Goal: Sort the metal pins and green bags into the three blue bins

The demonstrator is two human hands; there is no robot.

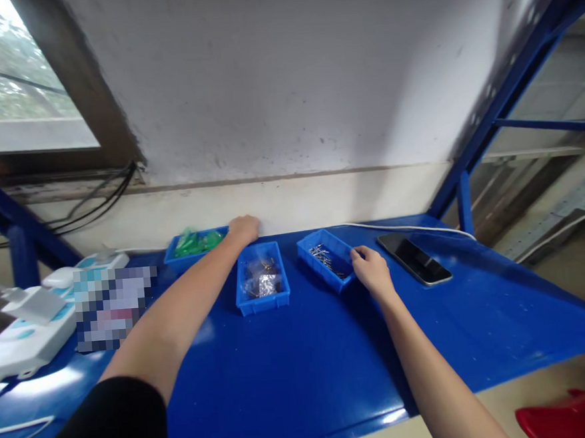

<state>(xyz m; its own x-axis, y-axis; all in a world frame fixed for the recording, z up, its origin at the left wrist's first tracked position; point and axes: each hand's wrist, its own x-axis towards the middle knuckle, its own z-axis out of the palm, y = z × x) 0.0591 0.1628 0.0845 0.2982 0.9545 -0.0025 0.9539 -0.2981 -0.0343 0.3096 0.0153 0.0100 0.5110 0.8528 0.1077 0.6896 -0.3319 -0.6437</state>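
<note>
Three small blue bins stand near the wall on a blue table. The left bin [180, 261] holds green bags, the middle bin [263, 305] holds clear bags of small parts, and the right bin [321, 270] holds loose metal screws or pins. My left hand [244, 230] is at the back, between the left and middle bins; its fingers are hidden behind the hand. My right hand [371, 267] has its fingers closed on the right edge of the right bin, which sits at an angle.
On the blue table [264, 381], a black phone [418, 260] lies right of the bins. A white power strip [35, 337] with plugs and a pixelated item [116, 311] are at the left. A white cable [408, 226] runs along the back; blue frame posts rise at both sides.
</note>
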